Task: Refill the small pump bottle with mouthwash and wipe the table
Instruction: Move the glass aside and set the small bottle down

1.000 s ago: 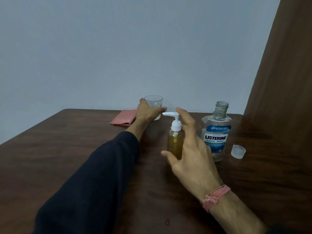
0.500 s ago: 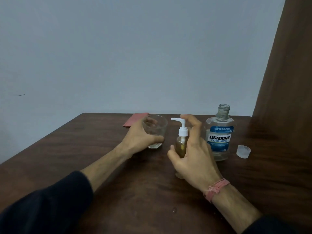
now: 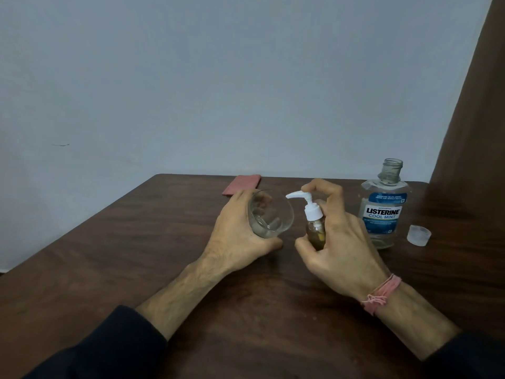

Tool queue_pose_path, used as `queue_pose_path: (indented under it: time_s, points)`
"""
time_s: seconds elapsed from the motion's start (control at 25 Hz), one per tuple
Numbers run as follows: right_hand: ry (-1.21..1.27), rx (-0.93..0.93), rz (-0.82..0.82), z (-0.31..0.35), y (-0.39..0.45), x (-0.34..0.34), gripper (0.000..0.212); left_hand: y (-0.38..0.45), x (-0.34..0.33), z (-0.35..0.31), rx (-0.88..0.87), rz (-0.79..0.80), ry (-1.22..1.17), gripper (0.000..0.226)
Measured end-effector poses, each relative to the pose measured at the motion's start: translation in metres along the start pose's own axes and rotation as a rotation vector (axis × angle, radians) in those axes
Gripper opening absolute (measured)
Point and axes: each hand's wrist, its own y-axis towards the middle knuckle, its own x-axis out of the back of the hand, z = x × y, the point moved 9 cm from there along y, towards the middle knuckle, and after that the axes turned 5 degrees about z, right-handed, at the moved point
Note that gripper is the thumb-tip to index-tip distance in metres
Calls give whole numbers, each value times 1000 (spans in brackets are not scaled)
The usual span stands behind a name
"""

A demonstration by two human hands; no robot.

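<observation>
My right hand [image 3: 343, 242] grips the small pump bottle [image 3: 314, 224], which has a white pump head and amber liquid; my index finger rests on top of the pump. The spout points left at a clear glass [image 3: 269, 214], which my left hand [image 3: 237, 239] holds tilted toward the bottle just above the table. An open mouthwash bottle [image 3: 384, 212] with a blue label stands to the right. Its clear cap [image 3: 418, 235] lies beside it. A folded pink cloth [image 3: 241, 185] lies at the table's far edge.
Everything sits on a dark wooden table [image 3: 136, 269] set against a pale wall. A brown panel [image 3: 475, 132] rises at the right, close behind the mouthwash bottle.
My left hand has pulled the glass from the far side toward me, lifted and tilted it next to the pump spout. My right hand closed around the pump bottle, finger on the pump.
</observation>
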Motion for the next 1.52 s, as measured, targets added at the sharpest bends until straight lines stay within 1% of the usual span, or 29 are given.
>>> queue_pose_path:
  time_s: [0.12,0.28,0.6,0.68,1.08,1.28,1.52]
  points:
    - [-67,-8,12,0,-1,-3,75,-1,0,2,-11,3,14,90]
    - [-60,-23,16,-3,1,-3,78,-1,-1,-2,-37,10,40,82]
    - [-121,-93,-54,-8,2,7,73,0,-4,-4,-79,28,39,82]
    - [-145,-97,-55,-7,2,9,77,0,-5,-3,-75,33,23,84]
    - [-254,2,-5,10,0,7,77,0,-7,4,-68,24,-113,83]
    - [-255,97,63,25,-1,-2,76,0,-11,3,-85,60,-146,85]
    - [-277,125,-14,23,-3,5,76,1,-17,4,-98,77,-181,86]
